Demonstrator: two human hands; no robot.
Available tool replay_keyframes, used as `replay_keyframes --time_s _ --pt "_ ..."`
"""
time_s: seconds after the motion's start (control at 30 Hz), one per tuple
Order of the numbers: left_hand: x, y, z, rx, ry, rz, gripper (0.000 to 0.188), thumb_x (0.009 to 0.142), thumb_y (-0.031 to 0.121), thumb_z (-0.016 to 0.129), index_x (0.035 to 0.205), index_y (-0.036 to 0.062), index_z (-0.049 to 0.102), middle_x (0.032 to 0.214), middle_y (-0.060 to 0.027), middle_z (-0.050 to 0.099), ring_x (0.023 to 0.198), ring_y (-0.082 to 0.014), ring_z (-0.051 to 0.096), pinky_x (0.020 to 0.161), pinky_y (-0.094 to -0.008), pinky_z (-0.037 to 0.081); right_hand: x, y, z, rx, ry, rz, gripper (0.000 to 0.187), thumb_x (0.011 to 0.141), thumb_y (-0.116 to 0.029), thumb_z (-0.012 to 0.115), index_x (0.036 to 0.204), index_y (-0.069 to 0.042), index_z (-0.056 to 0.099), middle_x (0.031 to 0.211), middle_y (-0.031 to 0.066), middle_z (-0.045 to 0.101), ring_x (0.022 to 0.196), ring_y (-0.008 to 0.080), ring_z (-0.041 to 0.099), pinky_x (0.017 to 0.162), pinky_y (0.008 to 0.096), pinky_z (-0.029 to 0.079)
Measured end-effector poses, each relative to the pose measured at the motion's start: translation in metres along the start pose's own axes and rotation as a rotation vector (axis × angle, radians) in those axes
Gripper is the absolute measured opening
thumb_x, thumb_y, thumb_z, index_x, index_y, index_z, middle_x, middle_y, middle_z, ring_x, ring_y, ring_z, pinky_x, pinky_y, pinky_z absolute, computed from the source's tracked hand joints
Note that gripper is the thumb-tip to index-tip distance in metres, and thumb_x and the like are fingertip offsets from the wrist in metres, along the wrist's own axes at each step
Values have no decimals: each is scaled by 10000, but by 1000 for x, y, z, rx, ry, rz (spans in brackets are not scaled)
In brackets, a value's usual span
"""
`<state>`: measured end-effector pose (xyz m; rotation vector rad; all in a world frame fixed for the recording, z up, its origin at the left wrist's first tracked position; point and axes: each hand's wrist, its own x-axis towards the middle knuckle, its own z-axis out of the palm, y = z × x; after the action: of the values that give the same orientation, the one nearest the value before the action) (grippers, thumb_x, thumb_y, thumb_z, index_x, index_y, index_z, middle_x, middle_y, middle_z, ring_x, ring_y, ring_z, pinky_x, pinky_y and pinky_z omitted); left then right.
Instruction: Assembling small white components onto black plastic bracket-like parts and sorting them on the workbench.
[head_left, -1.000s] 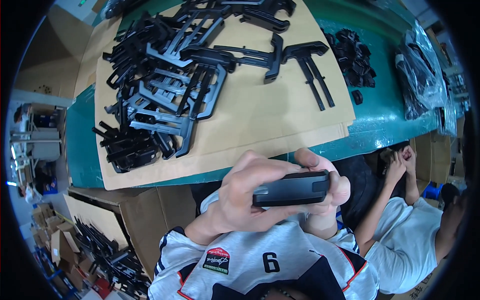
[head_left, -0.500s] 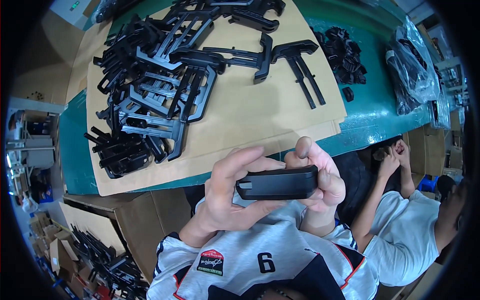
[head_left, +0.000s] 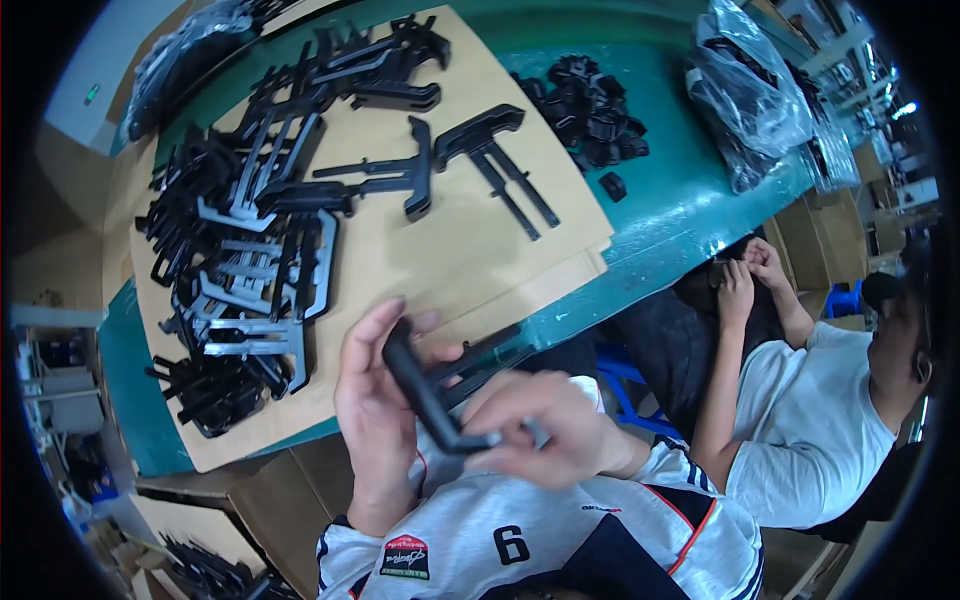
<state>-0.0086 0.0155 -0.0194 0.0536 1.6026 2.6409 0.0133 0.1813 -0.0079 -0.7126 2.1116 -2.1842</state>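
Observation:
A black plastic T-shaped bracket (head_left: 425,395) with a bent crossbar and two long prongs is held above my lap, tilted. My left hand (head_left: 372,410) is wrapped round the crossbar's upper end, fingers behind it. My right hand (head_left: 555,425), blurred by motion, closes on the crossbar's lower end, and a small pale spot shows between its fingers; I cannot make out what it is. Similar single brackets, one (head_left: 400,175) and another (head_left: 495,165), lie on the cardboard sheet in front of me.
A heap of black and grey brackets (head_left: 265,265) covers the left of the cardboard sheet (head_left: 470,280). Small black parts (head_left: 595,110) lie on the green table (head_left: 670,240), beside plastic-bagged items (head_left: 750,100). A co-worker (head_left: 800,430) sits at the right. An open carton (head_left: 270,490) stands below the table.
The bracket has been turned from end-on to a tilted side view, its prongs now showing. My hands have shifted left in the picture; my right hand has moved to the crossbar's lower end. The view has swung right.

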Motion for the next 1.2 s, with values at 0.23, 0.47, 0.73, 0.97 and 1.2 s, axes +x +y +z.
replay_keyframes --time_s 0.23,0.47,0.73,0.97,1.2 --pt "0 13 17 -88 14 -293 557 893 123 494 1364 -16 231 1328 -247 421 936 -326 623 653 -286 567 6 -13 0 -150 -74 -241 191 746 -34 726 907 19 637 944 146 650 567 167 563 506 222 460" --pt "3 13 -4 -389 149 -296 538 888 174 516 1329 -35 289 1270 -297 462 729 -290 651 507 -212 526 19 25 -93 -780 907 116 120 816 -48 593 919 -1 630 766 73 589 602 127 492 584 218 406" --pt "-7 2 -15 -188 36 -180 478 889 235 530 1243 -61 405 1050 -277 612 608 -214 635 448 -174 473 28 63 -130 -1119 823 238 247 762 -27 662 996 -4 585 865 69 595 746 130 531 701 231 437" --pt "-4 -5 -20 -99 -186 -138 432 869 197 519 1208 -61 450 973 -244 640 620 -175 619 480 -187 467 11 18 -72 -29 837 39 324 728 56 672 1036 19 583 907 82 589 783 119 526 713 226 436" --pt "-6 6 -6 63 -261 -270 401 782 101 526 1155 -46 521 962 -206 645 659 -159 582 567 -208 453 3 18 -43 356 457 -110 407 667 143 597 1063 47 603 900 107 546 769 157 490 720 228 389"
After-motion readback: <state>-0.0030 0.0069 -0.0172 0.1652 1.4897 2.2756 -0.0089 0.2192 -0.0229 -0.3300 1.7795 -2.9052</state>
